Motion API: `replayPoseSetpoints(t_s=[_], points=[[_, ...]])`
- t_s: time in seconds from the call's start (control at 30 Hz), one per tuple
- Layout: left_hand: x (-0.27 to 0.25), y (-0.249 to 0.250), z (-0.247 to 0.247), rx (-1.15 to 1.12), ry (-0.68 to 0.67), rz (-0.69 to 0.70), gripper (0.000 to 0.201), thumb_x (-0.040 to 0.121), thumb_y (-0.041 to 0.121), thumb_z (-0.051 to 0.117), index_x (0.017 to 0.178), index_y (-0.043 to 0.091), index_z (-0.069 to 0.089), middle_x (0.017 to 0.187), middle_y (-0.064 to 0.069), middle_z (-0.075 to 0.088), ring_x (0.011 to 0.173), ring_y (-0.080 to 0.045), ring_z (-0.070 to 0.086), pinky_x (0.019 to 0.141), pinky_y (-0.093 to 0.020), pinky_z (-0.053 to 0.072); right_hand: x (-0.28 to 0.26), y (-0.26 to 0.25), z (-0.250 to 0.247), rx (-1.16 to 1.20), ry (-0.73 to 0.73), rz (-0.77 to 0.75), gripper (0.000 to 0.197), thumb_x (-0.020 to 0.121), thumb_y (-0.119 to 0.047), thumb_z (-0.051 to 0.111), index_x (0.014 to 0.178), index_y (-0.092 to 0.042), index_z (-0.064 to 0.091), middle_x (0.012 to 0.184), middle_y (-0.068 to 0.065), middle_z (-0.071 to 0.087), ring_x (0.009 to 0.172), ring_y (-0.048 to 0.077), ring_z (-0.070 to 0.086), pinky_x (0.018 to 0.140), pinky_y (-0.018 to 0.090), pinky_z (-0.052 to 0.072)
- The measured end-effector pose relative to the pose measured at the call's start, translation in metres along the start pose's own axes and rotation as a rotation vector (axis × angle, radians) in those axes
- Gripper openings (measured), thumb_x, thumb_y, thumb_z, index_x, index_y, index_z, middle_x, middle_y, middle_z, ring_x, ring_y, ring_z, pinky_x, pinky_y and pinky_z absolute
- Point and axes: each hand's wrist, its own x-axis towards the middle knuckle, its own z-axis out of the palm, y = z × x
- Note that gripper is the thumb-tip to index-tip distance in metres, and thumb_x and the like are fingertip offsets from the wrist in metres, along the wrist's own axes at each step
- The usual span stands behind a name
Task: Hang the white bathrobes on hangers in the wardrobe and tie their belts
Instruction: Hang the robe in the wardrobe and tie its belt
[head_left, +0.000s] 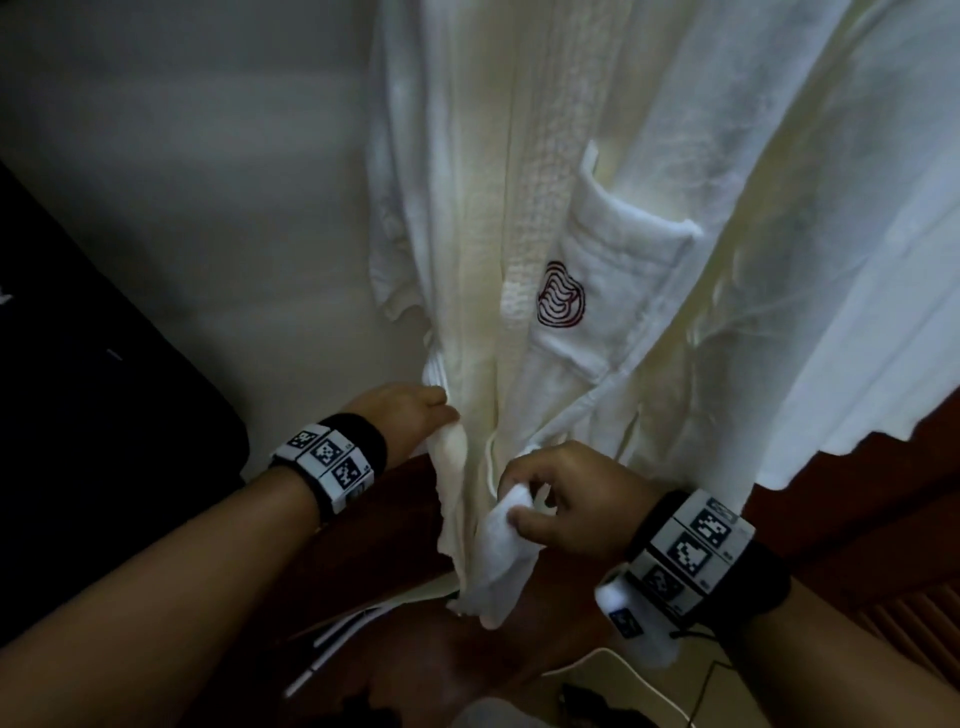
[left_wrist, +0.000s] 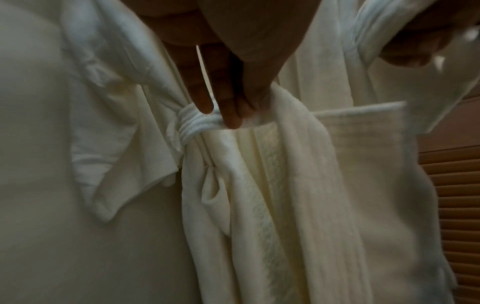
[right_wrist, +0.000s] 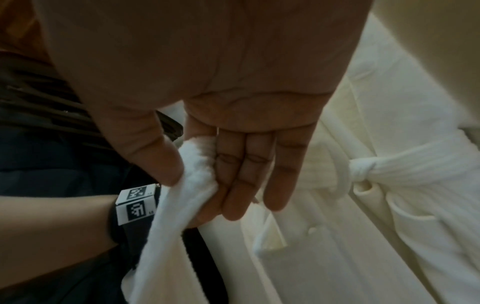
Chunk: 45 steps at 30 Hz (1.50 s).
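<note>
Bathrobe (head_left: 519, 182) belt ends (head_left: 498, 551) in both hands (head_left: 566, 493)

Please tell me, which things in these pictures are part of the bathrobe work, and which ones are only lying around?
Part of the job:
- hanging white bathrobe
- its belt, one end pinched by the right hand
- left hand, holding the belt at the robe's side
- second bathrobe beside it

Only lying around:
- white cable below
- black object at left

Matt ribbed cloth bathrobe (head_left: 597, 208), slatted wood door (left_wrist: 454, 185)
</note>
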Motion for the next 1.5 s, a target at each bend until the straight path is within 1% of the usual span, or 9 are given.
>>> replayPoseSetpoints(t_s=[0.1,0.37,0.5,0.63,0.73,0.87,1.17,1.37,1.5], points=[[0.001,-0.006,0.006,0.029,0.089,0.114,0.016,0.079,0.02,0.068,0.095,0.017,0.07,0.092,-0.005,0.063,0.073,-0.029,0.066,0.062,-0.037,0.056,-0.002,-0.001,0.0,0.051,0.004,-0.024,0.016,0.085,-0.031,0.061,0.099,-0.026,0.069,0.091,-0.014,0.068,0.086,0.002,0.064,0.076,0.03,0.054],[-0.001,0.025,-0.007,-0.392,0.097,0.087,0.055,0.084,0.065,0.033,0.078,0.022,0.067,0.091,0.01,0.062,0.069,-0.011,0.062,0.069,-0.031,0.051,0.002,-0.002,0.008,0.227,0.04,-0.067,0.011,0.09,-0.024,0.067,0.098,-0.018,0.07,0.089,-0.008,0.069,0.084,0.008,0.066,0.076,0.029,0.055],[-0.004,0.042,-0.005,-0.968,-0.047,-0.117,0.035,0.094,0.036,0.054,0.066,0.016,0.063,0.058,0.001,0.066,0.056,-0.011,0.068,0.057,-0.024,0.054,0.002,0.0,0.008,0.29,0.086,-0.08,0.007,0.089,-0.022,0.069,0.096,-0.021,0.07,0.088,-0.008,0.069,0.083,0.007,0.066,0.074,0.022,0.052],[-0.01,0.046,0.007,-1.116,-0.05,-0.108,0.023,0.095,0.023,0.055,0.082,0.011,0.069,0.081,-0.01,0.071,0.072,-0.006,0.067,0.068,-0.017,0.051,0.0,0.006,0.01,0.296,0.156,-0.088,0.015,0.087,-0.018,0.071,0.102,-0.018,0.07,0.09,-0.011,0.068,0.082,0.005,0.066,0.073,0.018,0.05],[-0.014,0.052,0.016,-1.322,-0.102,-0.111,0.017,0.095,0.016,0.056,0.082,0.013,0.067,0.076,0.004,0.068,0.072,-0.002,0.063,0.07,-0.017,0.049,-0.002,0.013,0.01,0.255,0.212,-0.058,0.016,0.086,-0.02,0.071,0.101,-0.021,0.068,0.089,-0.01,0.067,0.083,0.007,0.065,0.073,0.022,0.052],[-0.017,0.059,0.029,-1.764,-0.132,-0.208,0.031,0.069,0.036,0.073,0.082,0.008,0.068,0.082,-0.011,0.063,0.077,-0.019,0.06,0.072,-0.029,0.048,-0.001,0.026,0.014,0.08,0.332,0.078,0.018,0.084,-0.03,0.069,0.099,-0.026,0.06,0.087,-0.009,0.065,0.08,0.004,0.062,0.074,0.033,0.052],[-0.016,0.066,0.016,-1.342,0.076,-0.044,0.03,0.07,0.031,0.073,0.086,0.009,0.06,0.07,0.007,0.06,0.064,-0.004,0.055,0.061,-0.023,0.045,-0.004,0.034,0.03,0.682,0.269,0.256,0.057,0.091,-0.022,0.054,0.141,-0.03,0.027,0.083,0.01,0.064,0.088,0.016,0.062,0.093,0.038,0.047],[-0.013,0.07,0.0,-1.464,0.093,0.034,0.017,0.074,0.023,0.067,0.087,0.014,0.061,0.077,-0.005,0.061,0.069,-0.017,0.056,0.062,-0.027,0.045,-0.009,0.029,0.037,0.896,0.191,0.158,0.106,0.074,-0.016,0.059,0.145,-0.039,-0.016,0.127,-0.002,0.055,0.099,0.006,0.064,0.079,0.021,0.05],[-0.006,0.057,-0.006,-1.091,0.302,-0.114,0.011,0.074,0.024,0.062,0.084,0.025,0.06,0.073,0.003,0.063,0.064,-0.01,0.058,0.06,-0.023,0.046,-0.017,0.019,0.023,0.824,0.234,0.233,0.1,0.077,-0.012,0.068,0.149,-0.045,0.006,0.111,0.01,0.066,0.075,0.025,0.068,0.069,0.047,0.057]])
